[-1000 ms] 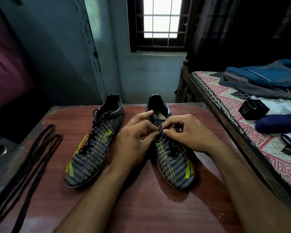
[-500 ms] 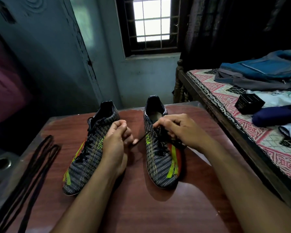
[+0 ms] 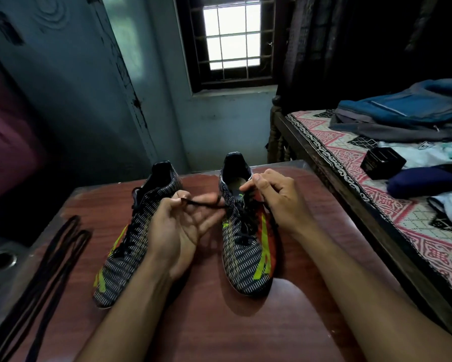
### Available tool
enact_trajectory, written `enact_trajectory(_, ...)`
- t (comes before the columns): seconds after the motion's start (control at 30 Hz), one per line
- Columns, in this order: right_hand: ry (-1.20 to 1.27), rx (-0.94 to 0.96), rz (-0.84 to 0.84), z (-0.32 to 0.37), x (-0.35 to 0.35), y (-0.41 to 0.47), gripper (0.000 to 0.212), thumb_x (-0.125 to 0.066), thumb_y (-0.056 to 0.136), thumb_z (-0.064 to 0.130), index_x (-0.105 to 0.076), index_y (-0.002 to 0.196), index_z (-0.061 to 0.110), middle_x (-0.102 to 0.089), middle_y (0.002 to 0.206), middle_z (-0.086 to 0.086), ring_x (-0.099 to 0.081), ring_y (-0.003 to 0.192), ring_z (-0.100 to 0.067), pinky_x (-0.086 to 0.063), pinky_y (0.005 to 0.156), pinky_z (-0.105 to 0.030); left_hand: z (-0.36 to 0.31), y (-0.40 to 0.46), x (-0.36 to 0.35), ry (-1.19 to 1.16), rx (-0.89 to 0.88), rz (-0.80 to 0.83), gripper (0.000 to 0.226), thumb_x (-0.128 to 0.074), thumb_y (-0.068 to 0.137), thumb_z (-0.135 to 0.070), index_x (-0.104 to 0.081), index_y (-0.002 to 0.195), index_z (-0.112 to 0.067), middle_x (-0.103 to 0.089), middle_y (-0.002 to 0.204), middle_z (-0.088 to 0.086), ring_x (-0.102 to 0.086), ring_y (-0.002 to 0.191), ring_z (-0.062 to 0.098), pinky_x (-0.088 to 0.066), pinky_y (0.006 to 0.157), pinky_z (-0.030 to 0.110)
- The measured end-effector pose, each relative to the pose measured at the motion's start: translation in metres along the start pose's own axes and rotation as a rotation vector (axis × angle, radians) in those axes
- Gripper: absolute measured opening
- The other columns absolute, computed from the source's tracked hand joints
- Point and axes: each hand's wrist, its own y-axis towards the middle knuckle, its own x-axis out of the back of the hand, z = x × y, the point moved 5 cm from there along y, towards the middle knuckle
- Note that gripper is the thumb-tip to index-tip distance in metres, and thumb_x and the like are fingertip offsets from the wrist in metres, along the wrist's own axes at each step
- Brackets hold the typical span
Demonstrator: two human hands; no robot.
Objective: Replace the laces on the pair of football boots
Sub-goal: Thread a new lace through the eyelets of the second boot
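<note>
Both hands are busy over the right-hand boot [image 3: 245, 246], which stands on the bench [image 3: 219, 330] with its toe toward the person and its heel at twelve o'clock. His left hand [image 3: 177, 226] is turned palm up, thumb and forefinger pinching the end of the black lace [image 3: 206, 204], which runs taut from the pinch across to the boot's eyelets at three o'clock of that hand; the other fingers lie loosely spread. His right hand [image 3: 277, 197] sits at the boot's collar with fingers curled, thumb and forefinger nipped together at the top of the lacing, though I cannot tell exactly what strand they have. Just beside it, at nine o'clock, the second boot [image 3: 130, 244] lies angled, partly behind the left hand, its lace threaded. Farther out at nine o'clock, loose black laces [image 3: 49, 270] trail along the bench's edge. At three o'clock stands a bed [image 3: 376, 205] with a patterned cover, carrying a blue bag [image 3: 402, 111] and a small black box [image 3: 383, 163]. At twelve o'clock a barred window [image 3: 232, 37] glows.
</note>
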Motion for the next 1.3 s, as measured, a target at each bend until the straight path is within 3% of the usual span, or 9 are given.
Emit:
enact_trajectory(0.07,-0.003,-0.009,0.011,-0.001,-0.002,0.000,0.036,-0.050,0.102,0.039,-0.082,0.092,0.028,-0.062,0.093,-0.010,-0.062,0.089,-0.019,-0.048,0.082,-0.030,0.004,0.001,0.005,0.179,-0.022,-0.085,0.019,-0.036,0.100,-0.019,-0.047,0.085,-0.023,-0.042,0.062,0.001,-0.045,0.058,0.019,-0.048,0.065,0.034)
enact_trajectory(0.13,0.013,0.003,0.019,0.000,-0.003,-0.001,0.035,-0.050,0.102,0.040,-0.082,0.093,0.029,-0.063,0.095,-0.007,-0.062,0.094,-0.017,-0.048,0.084,-0.026,-0.001,0.004,0.009,0.541,-0.167,-0.135,0.017,-0.053,0.100,-0.021,-0.048,0.084,-0.023,-0.034,0.061,-0.006,-0.031,0.053,0.011,-0.033,0.056,0.028)
enact_trajectory(0.3,0.018,0.011,0.018,0.002,-0.003,-0.002,0.034,-0.050,0.102,0.039,-0.081,0.091,0.029,-0.064,0.098,-0.004,-0.062,0.096,-0.011,-0.048,0.083,-0.021,-0.003,-0.001,0.001,1.412,-0.497,0.057,0.007,-0.082,0.086,-0.027,-0.077,0.089,-0.031,-0.072,0.077,-0.015,-0.063,0.068,0.001,-0.052,0.067,0.026)
enact_trajectory(0.43,0.010,0.010,0.013,0.001,-0.003,-0.002,0.034,-0.052,0.100,0.038,-0.082,0.092,0.025,-0.060,0.097,-0.007,-0.059,0.097,-0.011,-0.046,0.083,-0.017,-0.005,0.000,0.006,1.325,-0.516,-0.088,0.014,-0.068,0.098,-0.024,-0.067,0.084,-0.026,-0.065,0.074,-0.011,-0.059,0.068,0.004,-0.046,0.061,0.024)
enact_trajectory(0.57,0.002,0.009,0.016,-0.001,-0.003,-0.002,0.031,-0.054,0.098,0.039,-0.081,0.092,0.025,-0.057,0.097,-0.003,-0.057,0.097,-0.008,-0.046,0.081,-0.016,-0.009,0.006,0.025,0.691,-0.251,-0.357,0.023,-0.053,0.105,-0.021,-0.057,0.082,-0.025,-0.063,0.079,0.005,-0.055,0.067,0.024,-0.040,0.052,0.027)
enact_trajectory(0.7,-0.020,0.061,0.031,-0.001,-0.003,-0.002,0.021,-0.062,0.096,0.030,-0.081,0.094,0.022,-0.064,0.094,-0.002,-0.062,0.092,-0.013,-0.047,0.077,-0.020,0.001,0.000,0.004,0.522,-0.162,-0.130,0.017,-0.059,0.101,-0.013,-0.048,0.092,-0.022,-0.077,0.110,0.008,-0.062,0.078,0.019,-0.050,0.063,0.029)
enact_trajectory(0.87,0.124,0.046,-0.001,0.001,0.009,0.001,0.006,-0.071,0.084,0.015,-0.068,0.087,0.013,-0.067,0.084,-0.001,-0.063,0.077,-0.014,-0.050,0.068,-0.031,0.010,0.006,0.004,0.908,-0.275,0.022,0.041,-0.080,0.088,-0.018,-0.062,0.117,-0.041,-0.073,0.096,0.001,-0.070,0.086,0.023,-0.059,0.079,0.055)
enact_trajectory(1.03,-0.205,0.031,0.299,-0.010,0.008,0.000,0.019,-0.086,0.074,0.035,-0.073,0.086,0.027,-0.071,0.089,0.008,-0.065,0.083,-0.005,-0.051,0.077,-0.026,0.010,0.004,0.004,1.041,-0.358,0.012,0.014,-0.077,0.092,-0.022,-0.078,0.101,-0.033,-0.077,0.090,-0.006,-0.071,0.078,0.014,-0.059,0.073,0.040)
enact_trajectory(1.3,-0.142,-0.133,0.312,-0.013,0.014,0.000,0.010,-0.087,0.081,0.024,-0.078,0.086,0.025,-0.075,0.080,0.005,-0.061,0.068,0.000,-0.050,0.067,-0.017,0.004,0.004,0.006,1.093,-0.418,-0.156,0.012,-0.070,0.097,-0.016,-0.073,0.091,-0.026,-0.074,0.082,-0.006,-0.073,0.072,0.010,-0.064,0.065,0.044)
